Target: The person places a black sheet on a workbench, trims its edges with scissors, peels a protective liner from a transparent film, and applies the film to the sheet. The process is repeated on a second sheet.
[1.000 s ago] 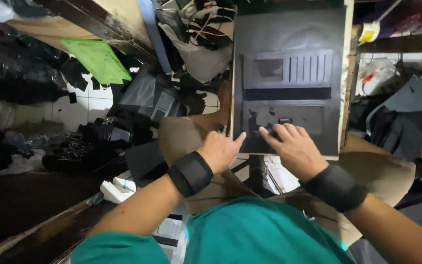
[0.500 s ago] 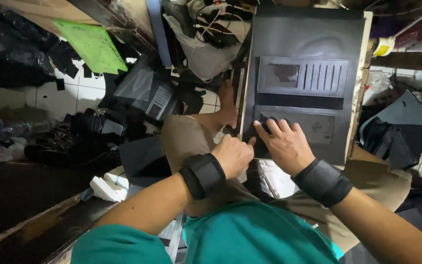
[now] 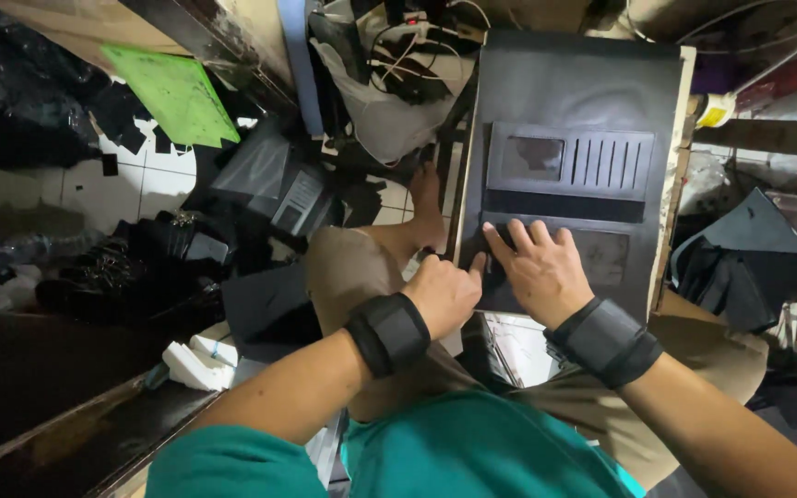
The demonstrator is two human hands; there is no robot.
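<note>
while a white plastic bag [image 3: 382, 118] stuffed with tangled cables sits beside the board's upper left corner, the flat black leather panel with a stitched window pocket and slots [image 3: 572, 161] lies on a pale wooden board [image 3: 684, 138] across the person's knees. the right hand [image 3: 539, 269] lies open, fingers spread flat on the panel's lower half. the left hand [image 3: 443, 293] is loosely curled, its forefinger pressing the panel's lower left edge, just beside the right.
</note>
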